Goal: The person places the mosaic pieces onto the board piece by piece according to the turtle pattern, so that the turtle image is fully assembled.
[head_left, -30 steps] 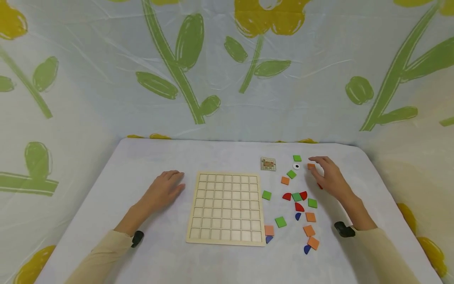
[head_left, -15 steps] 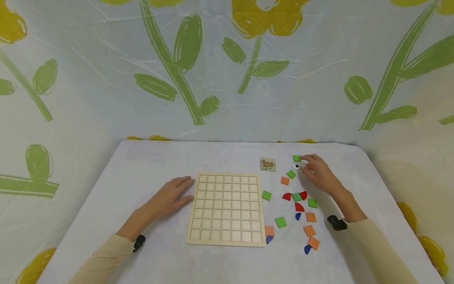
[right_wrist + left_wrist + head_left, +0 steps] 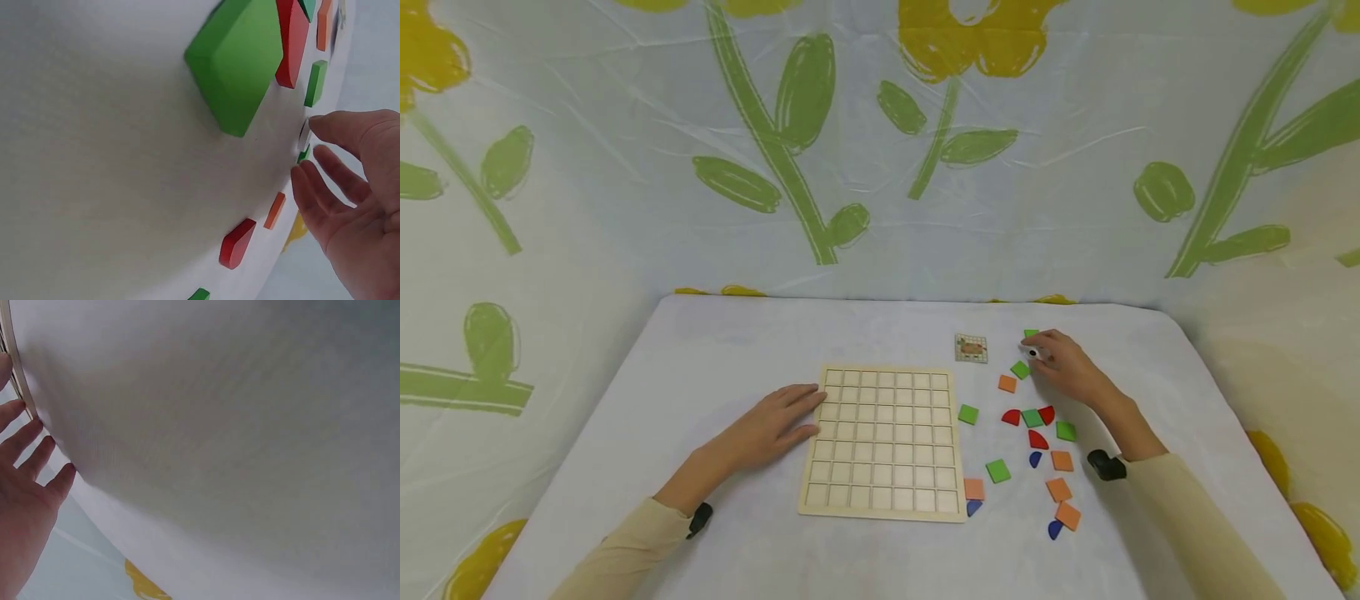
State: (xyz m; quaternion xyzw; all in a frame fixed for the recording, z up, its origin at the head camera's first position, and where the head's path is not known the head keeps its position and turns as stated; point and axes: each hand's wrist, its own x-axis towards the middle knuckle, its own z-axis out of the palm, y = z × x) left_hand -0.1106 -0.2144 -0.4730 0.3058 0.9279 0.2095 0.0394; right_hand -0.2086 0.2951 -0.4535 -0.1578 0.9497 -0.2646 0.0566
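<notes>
Flower-printed cloth point(image 3: 647, 167) is backing the head view, the left hand point(image 3: 771, 427) touching the grid board point(image 3: 882, 430) along its left edge, the right hand point(image 3: 1075, 371) curving round a white disc point(image 3: 1033, 353) beyond it; left wrist view is showing spread fingers point(image 3: 37, 457), right wrist view a thumb point(image 3: 344, 128) by the disc, grip unclear.

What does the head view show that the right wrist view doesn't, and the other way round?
Only the head view: the left hand, the wooden grid board and three blue rounded pieces.
Only the right wrist view: the lower orange tile, the lower red piece and a green corner at the bottom edge.
Both: the right hand and the white eye disc by its fingers.
</notes>
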